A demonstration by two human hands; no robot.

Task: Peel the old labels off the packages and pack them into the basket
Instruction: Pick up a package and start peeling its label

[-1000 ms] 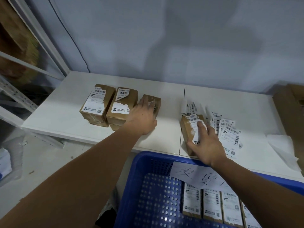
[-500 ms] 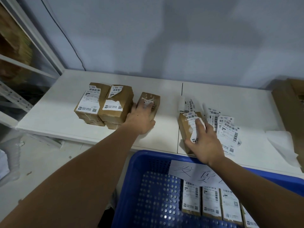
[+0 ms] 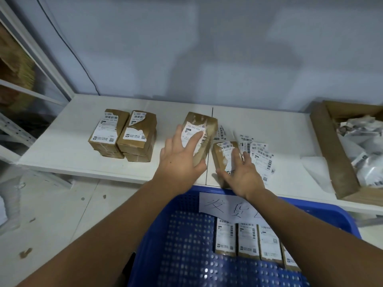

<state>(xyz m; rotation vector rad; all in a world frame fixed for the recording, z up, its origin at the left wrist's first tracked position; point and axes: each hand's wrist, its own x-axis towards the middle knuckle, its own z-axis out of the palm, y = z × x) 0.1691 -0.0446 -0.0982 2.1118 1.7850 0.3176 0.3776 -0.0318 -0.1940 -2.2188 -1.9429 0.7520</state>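
My left hand (image 3: 178, 162) grips a brown package (image 3: 205, 123) with a partly torn white label, lifted and tilted above the white table (image 3: 62, 154). My right hand (image 3: 244, 177) holds a second brown package (image 3: 220, 156) lying on the table just right of it, fingers over its label and thumb at its near left edge. Beside that hand lies a pile of peeled labels (image 3: 261, 156). More labelled packages (image 3: 122, 135) are stacked at the left. The blue basket (image 3: 186, 235) in front of me holds a row of several packages (image 3: 248, 239).
A handwritten paper sign (image 3: 223, 206) hangs on the basket's far rim. At the far right stands a cardboard box (image 3: 329, 146) of crumpled waste, with white backing paper (image 3: 317, 168) beside it. Metal shelving (image 3: 20, 90) is at the left, and the floor lies below the table.
My left hand has picked up the package it was touching and carried it right, next to the one under my right hand. My right hand shifted from the label to holding its package.
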